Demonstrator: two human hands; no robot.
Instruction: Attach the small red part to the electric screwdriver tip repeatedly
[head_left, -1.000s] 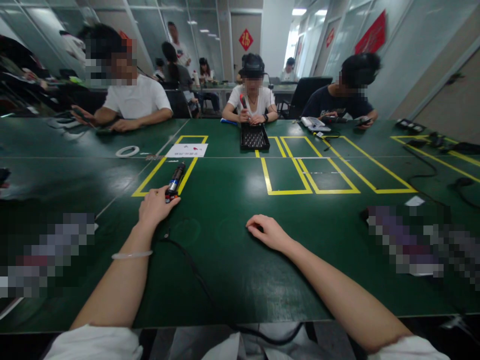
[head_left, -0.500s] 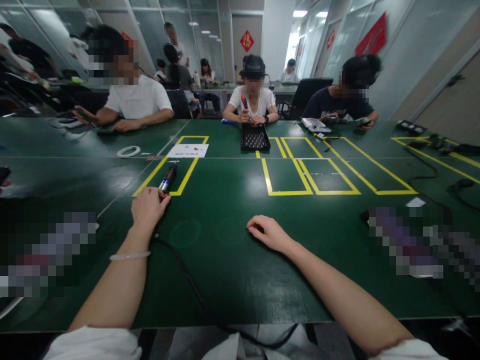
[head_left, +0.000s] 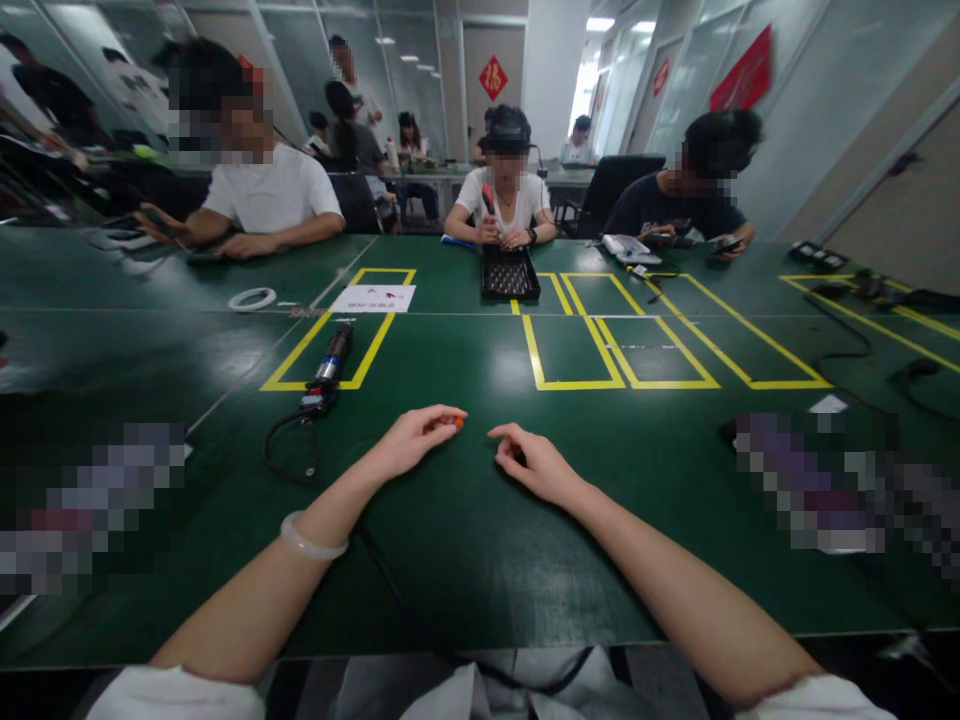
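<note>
One black-and-silver cylindrical tool (head_left: 328,365) is lying across the near edge of a yellow-tape rectangle (head_left: 278,368), a thin black cable (head_left: 268,447) looping beside it; one flat white sheet (head_left: 364,299) and one smooth white ring (head_left: 234,301) are lying beyond; the left hand (head_left: 415,440) is pinching one small orange piece (head_left: 458,422) over the glossy green table (head_left: 450,560); the right hand (head_left: 541,464) is curling nearby, thumb and forefinger slightly apart.
</note>
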